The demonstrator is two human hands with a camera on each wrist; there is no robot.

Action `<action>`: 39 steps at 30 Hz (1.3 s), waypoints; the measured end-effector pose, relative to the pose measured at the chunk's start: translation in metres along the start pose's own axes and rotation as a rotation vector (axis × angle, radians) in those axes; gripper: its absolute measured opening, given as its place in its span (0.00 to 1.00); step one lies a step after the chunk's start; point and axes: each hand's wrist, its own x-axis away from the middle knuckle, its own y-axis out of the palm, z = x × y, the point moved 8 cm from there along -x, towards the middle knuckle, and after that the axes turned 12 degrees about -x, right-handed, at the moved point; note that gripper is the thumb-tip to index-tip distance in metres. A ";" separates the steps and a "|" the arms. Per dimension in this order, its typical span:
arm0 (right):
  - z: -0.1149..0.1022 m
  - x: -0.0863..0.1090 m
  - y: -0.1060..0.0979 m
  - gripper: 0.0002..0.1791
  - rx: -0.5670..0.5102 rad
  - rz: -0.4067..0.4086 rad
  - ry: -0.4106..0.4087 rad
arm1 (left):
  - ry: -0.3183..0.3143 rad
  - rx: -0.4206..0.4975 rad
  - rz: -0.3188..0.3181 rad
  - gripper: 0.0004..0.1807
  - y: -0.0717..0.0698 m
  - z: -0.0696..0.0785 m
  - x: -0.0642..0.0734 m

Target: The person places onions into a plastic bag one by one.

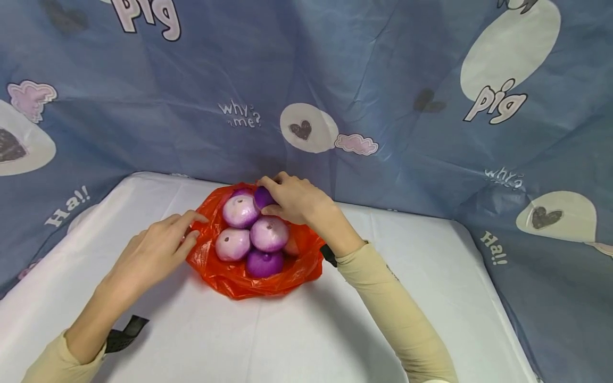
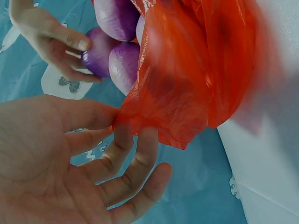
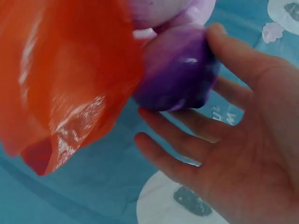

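A crinkled red plastic bag point(image 1: 258, 289) lies on the table with its mouth spread, and several purple-and-white onions point(image 1: 270, 234) are heaped in it. At the heap's back right, my right hand point(image 1: 299, 199) grips a dark purple onion point(image 1: 265, 198); in the right wrist view its thumb and fingers are on either side of this onion point(image 3: 180, 70). My left hand point(image 1: 160, 247) is at the bag's left rim. The left wrist view shows its thumb and forefinger pinching the thin red plastic point(image 2: 163, 93). An orange-brown thing point(image 1: 291, 246) is partly hidden beside the onions.
A white cloth point(image 1: 421, 276) covers the table. Close behind the bag hangs a blue printed sheet point(image 1: 402, 159), which also runs along both sides. Black straps point(image 1: 125, 335) hang at the wrists.
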 end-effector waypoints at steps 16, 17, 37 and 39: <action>0.011 0.002 0.010 0.30 0.039 0.001 0.105 | -0.007 0.000 0.000 0.16 -0.002 -0.001 0.002; 0.012 0.002 0.010 0.30 0.036 -0.002 0.108 | -0.008 0.000 -0.001 0.16 -0.002 -0.001 0.002; 0.015 0.004 0.013 0.32 0.024 -0.016 0.124 | -0.014 -0.006 -0.021 0.17 -0.004 -0.001 0.001; 0.014 0.007 0.013 0.32 0.031 0.000 0.118 | -0.014 -0.006 -0.020 0.17 -0.005 -0.001 0.001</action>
